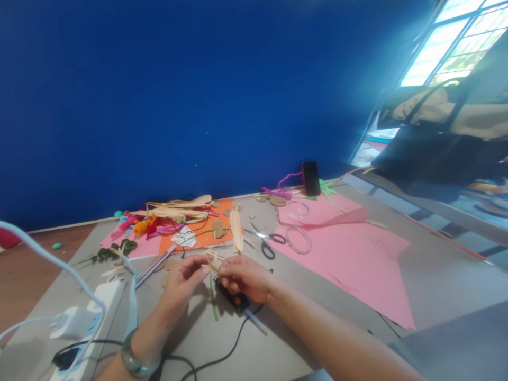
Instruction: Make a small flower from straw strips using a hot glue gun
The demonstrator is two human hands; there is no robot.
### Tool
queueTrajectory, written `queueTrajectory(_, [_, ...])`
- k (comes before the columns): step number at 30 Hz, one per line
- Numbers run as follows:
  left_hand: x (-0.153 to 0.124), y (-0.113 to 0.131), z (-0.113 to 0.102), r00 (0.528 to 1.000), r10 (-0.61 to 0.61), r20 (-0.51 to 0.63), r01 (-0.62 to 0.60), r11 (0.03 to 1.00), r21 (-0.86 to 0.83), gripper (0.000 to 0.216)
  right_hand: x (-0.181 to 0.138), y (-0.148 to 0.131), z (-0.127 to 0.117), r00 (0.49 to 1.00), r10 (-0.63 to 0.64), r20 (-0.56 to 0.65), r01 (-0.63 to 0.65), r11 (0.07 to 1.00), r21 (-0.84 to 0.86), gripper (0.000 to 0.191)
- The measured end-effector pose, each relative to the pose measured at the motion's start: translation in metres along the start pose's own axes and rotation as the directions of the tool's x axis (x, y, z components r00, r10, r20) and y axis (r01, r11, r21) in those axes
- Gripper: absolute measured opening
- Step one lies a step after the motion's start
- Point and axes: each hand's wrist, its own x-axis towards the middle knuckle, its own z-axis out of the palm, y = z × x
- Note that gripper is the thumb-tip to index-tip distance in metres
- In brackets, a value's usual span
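My left hand [183, 281] and my right hand [249, 278] meet over the near part of the table. Pinched between their fingertips is a small piece of pale dried husk [215, 264]; a narrow green strip [214, 302] hangs below it. The fingers partly hide how the two are joined. Under my right hand lies a black glue gun [237, 300], a whitish glue stick [256, 321] poking from its back end. Just beyond the hands, a longer dried husk [236, 230] rests beside black-handled scissors [269, 243].
A white power strip [107, 301] with plugs and cables sits front left. Husks [184, 207], coloured pom-poms [141, 227] and orange paper [214, 241] lie at the back left. Pink sheets [349, 259], a clear tape ring [298, 241] and a phone [310, 179] are rightward. A person's arm [448, 114] shows far right.
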Motion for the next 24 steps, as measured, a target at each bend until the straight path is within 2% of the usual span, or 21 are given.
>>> queueTrajectory(3, [0.0005, 0.0013, -0.0022, 1.0, 0.027, -0.016, -0.027, 1.0, 0.014, 0.025, -0.0007, -0.0002, -0.0002, 1.0, 0.024, 0.007, -0.024, 1.0, -0.019, 0.017])
queueTrajectory(12, [-0.0002, -0.0009, -0.0009, 0.99, 0.131, 0.051, -0.135, 0.988, 0.079, 0.028, -0.003, -0.0009, 0.0028, 0.999, 0.053, -0.002, -0.053, 0.998, -0.024, 0.014])
queueTrajectory(18, [-0.0035, -0.0065, 0.0018, 0.996, 0.078, 0.038, -0.079, 0.996, 0.032, 0.028, -0.0024, 0.0014, 0.0016, 0.999, 0.042, 0.014, -0.041, 0.999, -0.026, 0.014])
queueTrajectory(24, [-0.0033, -0.0023, 0.0033, 0.997, 0.037, 0.06, -0.035, 0.999, -0.031, 0.028, -0.0038, 0.0007, 0.0036, 0.999, 0.031, 0.011, -0.031, 0.999, -0.02, 0.014])
